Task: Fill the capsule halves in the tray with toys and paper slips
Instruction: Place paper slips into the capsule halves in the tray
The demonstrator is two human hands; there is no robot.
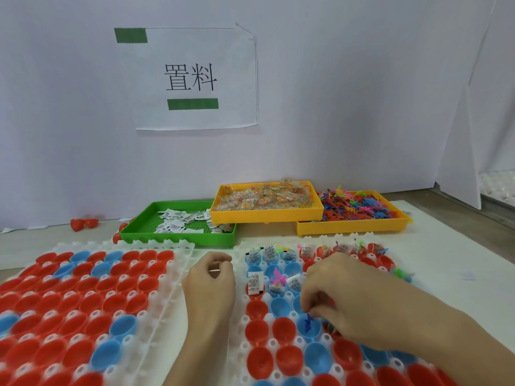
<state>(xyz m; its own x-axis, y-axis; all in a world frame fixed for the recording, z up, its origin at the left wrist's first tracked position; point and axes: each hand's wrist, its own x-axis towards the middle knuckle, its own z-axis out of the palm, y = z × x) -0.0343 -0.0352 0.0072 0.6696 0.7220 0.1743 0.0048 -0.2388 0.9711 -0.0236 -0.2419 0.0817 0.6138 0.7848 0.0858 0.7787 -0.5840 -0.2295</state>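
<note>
Red and blue capsule halves (284,328) fill white tray (242,321).

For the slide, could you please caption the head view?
Right hand drops a blue toy into a capsule half; left hand waits beside the tray.

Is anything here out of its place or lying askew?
Yes. The middle yellow bin sits tilted, its ends propped on the green bin and the other yellow bin. A few red capsule pieces lie loose on the table by the wall, outside any tray.

Two hands (211,280), two white capsule trays (167,299), one green bin (178,235), two yellow bins (264,214)
</note>
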